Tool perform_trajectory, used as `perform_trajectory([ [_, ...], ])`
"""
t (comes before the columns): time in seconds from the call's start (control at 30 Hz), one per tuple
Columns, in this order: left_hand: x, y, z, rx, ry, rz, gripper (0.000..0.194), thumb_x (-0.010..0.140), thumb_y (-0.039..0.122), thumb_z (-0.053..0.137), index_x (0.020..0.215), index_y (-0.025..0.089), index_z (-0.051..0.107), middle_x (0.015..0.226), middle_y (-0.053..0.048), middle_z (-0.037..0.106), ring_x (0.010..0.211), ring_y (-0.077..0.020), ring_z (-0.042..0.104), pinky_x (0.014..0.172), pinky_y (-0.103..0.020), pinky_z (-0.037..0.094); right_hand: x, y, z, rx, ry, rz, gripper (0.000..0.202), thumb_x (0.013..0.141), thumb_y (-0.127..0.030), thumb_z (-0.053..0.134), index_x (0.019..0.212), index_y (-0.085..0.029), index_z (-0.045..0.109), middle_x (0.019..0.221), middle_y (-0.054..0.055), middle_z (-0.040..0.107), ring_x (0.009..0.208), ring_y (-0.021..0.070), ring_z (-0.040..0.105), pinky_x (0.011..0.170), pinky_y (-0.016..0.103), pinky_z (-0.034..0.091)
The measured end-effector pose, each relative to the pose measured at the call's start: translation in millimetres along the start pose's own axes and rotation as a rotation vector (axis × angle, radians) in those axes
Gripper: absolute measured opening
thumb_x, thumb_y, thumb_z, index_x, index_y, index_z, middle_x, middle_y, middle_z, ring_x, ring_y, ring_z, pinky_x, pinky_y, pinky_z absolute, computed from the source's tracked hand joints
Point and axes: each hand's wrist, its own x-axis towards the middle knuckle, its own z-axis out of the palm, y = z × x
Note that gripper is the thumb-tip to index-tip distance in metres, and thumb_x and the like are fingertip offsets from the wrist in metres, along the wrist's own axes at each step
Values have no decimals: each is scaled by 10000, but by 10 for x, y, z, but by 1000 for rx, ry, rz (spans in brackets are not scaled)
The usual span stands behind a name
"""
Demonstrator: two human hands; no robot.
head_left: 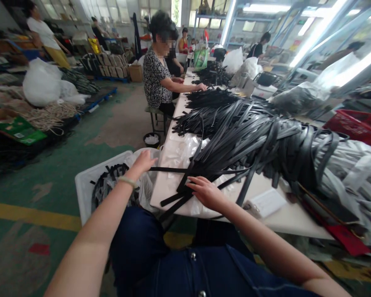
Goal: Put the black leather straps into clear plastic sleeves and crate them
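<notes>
My left hand (144,161), with a pale bangle (127,181) at the wrist, pinches the end of a flat black strap (170,169) beyond the table's left edge. This strap runs level to the right, into a large pile of black straps (231,132) on the white table (162,185). Lower down, my right hand (207,193) has its fingers stretched out over loose strap ends near the front edge. Nothing shows in its grasp; whether the fingertips touch the straps is hard to see. Under my left forearm stands a white bin (83,194) holding black pieces and clear plastic.
A seated co-worker (157,78) reaches over the pile farther along the table. A small white packet (266,202) lies to my right, near a red basket (355,126). A black bucket (151,140) stands on the floor. Plastic-wrapped bundles (352,177) lie at far right.
</notes>
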Motion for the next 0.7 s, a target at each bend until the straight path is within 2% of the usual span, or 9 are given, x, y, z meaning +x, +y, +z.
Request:
perform_trajectory([
  [0.1, 403, 327, 298, -52, 4, -69, 414, 838, 280, 668, 1183, 79, 562, 1258, -174, 589, 1179, -288, 549, 1008, -438, 433, -14, -183, -14, 8, 30, -7, 425, 892, -129, 495, 1301, -201, 583, 1415, 116, 508, 1239, 273, 495, 1042, 455, 443],
  [0.23, 515, 505, 466, -97, 2, -135, 326, 915, 347, 576, 1170, 144, 582, 1153, -89, 621, 980, -206, 627, 841, -417, 543, -202, -334, -153, 81, 76, 18, 402, 921, -165, 459, 1304, -215, 572, 1426, 103, 503, 1223, 256, 525, 1020, 422, 472],
  [0.33, 524, 591, 370, -89, 35, -145, 281, 908, 350, 581, 1074, 126, 615, 1074, -74, 642, 955, -208, 626, 839, -407, 527, -406, -289, -224, 138, 100, 87, 392, 915, -168, 468, 1289, -212, 581, 1412, 106, 520, 1200, 259, 548, 1009, 429, 481],
  [0.43, 471, 704, 107, -69, 92, -128, 161, 886, 254, 564, 947, 119, 629, 980, -101, 660, 1007, -238, 605, 859, -379, 479, -485, -198, -233, 231, 128, 131, 389, 909, -168, 482, 1282, -209, 587, 1387, 119, 542, 1196, 273, 558, 998, 453, 483],
  [0.5, 312, 799, -86, -66, 108, -113, 148, 836, 190, 560, 955, 133, 628, 914, -104, 669, 983, -238, 615, 819, -343, 477, -434, -187, -204, 356, 147, 128, 389, 909, -180, 500, 1287, -218, 583, 1361, 119, 565, 1195, 265, 563, 1003, 448, 476],
  [0.57, 9, 912, -211, -143, 28, -104, 236, 799, 196, 568, 1024, 157, 625, 819, -67, 675, 843, -206, 649, 725, -309, 502, -321, -240, -148, 556, 165, 149, 411, 900, -207, 542, 1309, -228, 560, 1315, 120, 598, 1142, 243, 598, 974, 422, 494],
  [0.6, -191, 974, -227, -225, -41, -103, 264, 786, 217, 577, 1041, 169, 628, 771, -46, 675, 758, -186, 656, 677, -296, 515, -253, -287, -115, 694, 167, 171, 454, 886, -233, 581, 1337, -231, 530, 1310, 124, 599, 1126, 236, 607, 956, 410, 504],
  [0.67, -636, 1096, -154, -551, -235, -120, 288, 742, 247, 632, 1019, 169, 644, 785, -47, 701, 710, -171, 672, 663, -298, 547, -120, -396, -53, 1027, 154, 205, 645, 815, -311, 699, 1401, -240, 439, 1355, 134, 559, 1165, 241, 588, 952, 401, 505],
  [0.7, -855, 1151, -71, -674, -264, -134, 279, 709, 243, 668, 973, 155, 657, 823, -59, 718, 730, -177, 686, 690, -308, 564, -65, -447, -30, 1204, 135, 199, 749, 762, -356, 757, 1415, -246, 407, 1388, 137, 528, 1210, 248, 559, 974, 402, 490],
])
